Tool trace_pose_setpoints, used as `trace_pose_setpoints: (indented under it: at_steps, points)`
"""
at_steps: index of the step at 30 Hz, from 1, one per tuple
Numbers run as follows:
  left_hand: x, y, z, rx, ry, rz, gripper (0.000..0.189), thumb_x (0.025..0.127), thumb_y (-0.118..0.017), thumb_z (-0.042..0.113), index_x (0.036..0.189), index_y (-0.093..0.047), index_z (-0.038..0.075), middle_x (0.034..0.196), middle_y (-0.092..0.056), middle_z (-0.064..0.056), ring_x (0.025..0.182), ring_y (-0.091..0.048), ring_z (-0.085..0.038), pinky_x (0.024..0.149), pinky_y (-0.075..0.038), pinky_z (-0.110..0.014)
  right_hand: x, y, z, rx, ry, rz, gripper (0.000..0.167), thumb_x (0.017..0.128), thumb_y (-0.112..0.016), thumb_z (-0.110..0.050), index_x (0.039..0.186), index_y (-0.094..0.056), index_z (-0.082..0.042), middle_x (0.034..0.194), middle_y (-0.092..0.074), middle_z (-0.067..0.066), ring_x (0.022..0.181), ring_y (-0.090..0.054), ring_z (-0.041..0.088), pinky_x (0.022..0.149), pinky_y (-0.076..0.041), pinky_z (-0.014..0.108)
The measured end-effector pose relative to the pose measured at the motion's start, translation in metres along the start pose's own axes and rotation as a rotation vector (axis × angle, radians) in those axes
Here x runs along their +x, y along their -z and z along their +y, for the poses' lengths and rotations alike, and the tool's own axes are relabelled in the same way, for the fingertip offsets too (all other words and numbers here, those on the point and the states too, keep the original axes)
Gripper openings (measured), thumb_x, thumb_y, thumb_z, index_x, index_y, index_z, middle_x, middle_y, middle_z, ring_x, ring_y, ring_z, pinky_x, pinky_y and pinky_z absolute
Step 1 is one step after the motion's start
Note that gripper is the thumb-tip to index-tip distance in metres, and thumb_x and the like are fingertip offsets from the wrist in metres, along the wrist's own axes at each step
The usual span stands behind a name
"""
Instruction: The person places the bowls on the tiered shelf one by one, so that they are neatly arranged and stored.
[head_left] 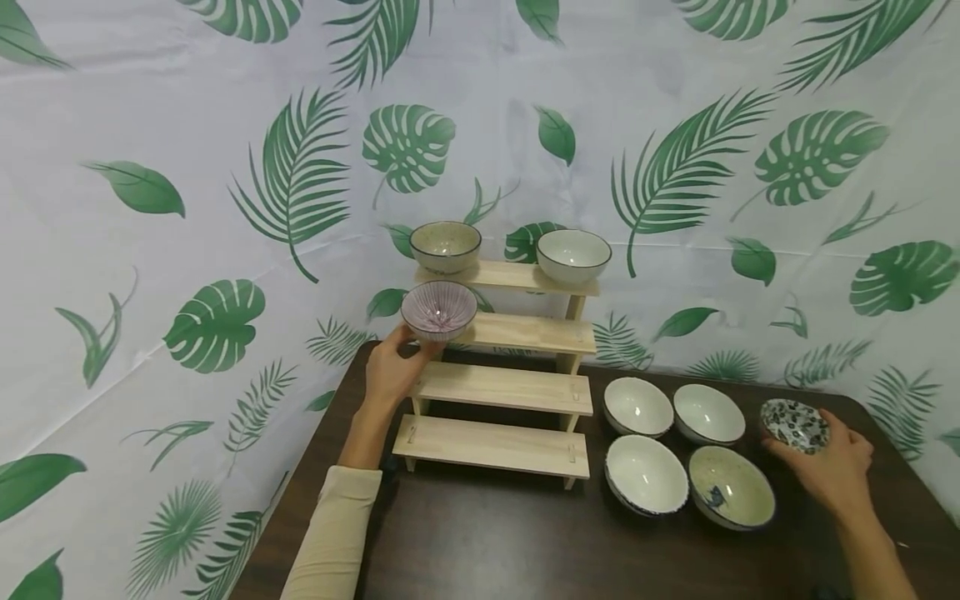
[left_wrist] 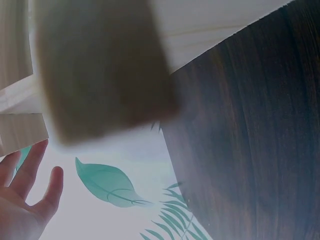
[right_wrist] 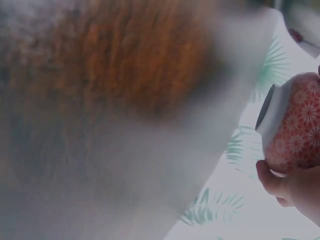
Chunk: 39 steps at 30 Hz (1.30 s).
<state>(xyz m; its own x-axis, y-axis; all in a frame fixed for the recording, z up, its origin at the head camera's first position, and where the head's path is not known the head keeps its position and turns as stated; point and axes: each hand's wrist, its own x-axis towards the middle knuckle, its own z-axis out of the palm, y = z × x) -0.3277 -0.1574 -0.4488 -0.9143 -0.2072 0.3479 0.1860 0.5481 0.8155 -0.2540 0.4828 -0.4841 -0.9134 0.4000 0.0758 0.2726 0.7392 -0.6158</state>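
My left hand (head_left: 392,367) holds a pinkish-purple bowl (head_left: 438,308) with radiating stripes at the left end of the stand's second-highest step. In the left wrist view the fingers of this left hand (left_wrist: 27,195) are spread beside a board end, and the bowl is out of sight. On the far right, my right hand (head_left: 836,467) grips a small bowl (head_left: 793,423) with a black-and-white floral inside. Its outside (right_wrist: 300,125) is red with white flowers in the right wrist view, thumb and fingers on its wall.
A four-step wooden stand (head_left: 487,446) is on the dark table (head_left: 480,533). On its top step are a speckled beige bowl (head_left: 446,246) and a white bowl (head_left: 573,254). Right of it are three white bowls (head_left: 647,473) and a greenish bowl (head_left: 731,487). A leaf-print curtain (head_left: 480,100) hangs behind.
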Motion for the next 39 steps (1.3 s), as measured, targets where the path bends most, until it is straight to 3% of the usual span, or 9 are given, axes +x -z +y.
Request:
trace_pose_setpoints:
  at_steps: [7, 14, 25, 39]
  points:
    - [0.0, 0.002, -0.003, -0.001, 0.007, -0.007, 0.048, 0.085, -0.079, 0.055, 0.121, -0.073, 0.023, 0.121, -0.077, -0.006, 0.122, -0.067, -0.034, 0.107, -0.047, -0.058, -0.017, 0.003, -0.024, 0.027, 0.033, 0.042, 0.106, 0.085, -0.08, -0.035, 0.161, -0.018, 0.004, 0.156, -0.008, 0.047, 0.143, -0.013, 0.065, 0.102, -0.027, 0.081]
    - [-0.002, 0.003, -0.002, -0.008, 0.017, -0.017, 0.049, 0.085, -0.08, 0.054, 0.12, -0.073, 0.022, 0.12, -0.077, -0.006, 0.123, -0.067, -0.034, 0.107, -0.047, -0.057, -0.038, 0.008, -0.05, 0.045, 0.059, 0.018, 0.108, 0.087, -0.079, -0.037, 0.164, -0.012, 0.0, 0.158, -0.005, 0.046, 0.143, -0.012, 0.069, 0.1, -0.027, 0.083]
    - [-0.002, 0.003, -0.002, -0.01, 0.011, -0.007, 0.048, 0.085, -0.079, 0.055, 0.119, -0.073, 0.022, 0.12, -0.077, -0.006, 0.122, -0.067, -0.034, 0.107, -0.048, -0.058, -0.066, 0.015, -0.094, 0.062, 0.135, 0.041, 0.105, 0.085, -0.082, -0.037, 0.162, -0.022, -0.001, 0.159, -0.012, 0.042, 0.146, -0.014, 0.061, 0.102, -0.028, 0.082]
    - [-0.001, 0.001, 0.001, 0.0, 0.009, -0.011, 0.048, 0.085, -0.078, 0.056, 0.12, -0.073, 0.022, 0.12, -0.076, -0.006, 0.122, -0.067, -0.034, 0.106, -0.048, -0.058, -0.096, 0.024, -0.126, 0.068, 0.188, 0.1, 0.098, 0.082, -0.085, -0.028, 0.159, -0.031, -0.001, 0.156, -0.017, 0.041, 0.14, -0.02, 0.057, 0.096, -0.03, 0.076]
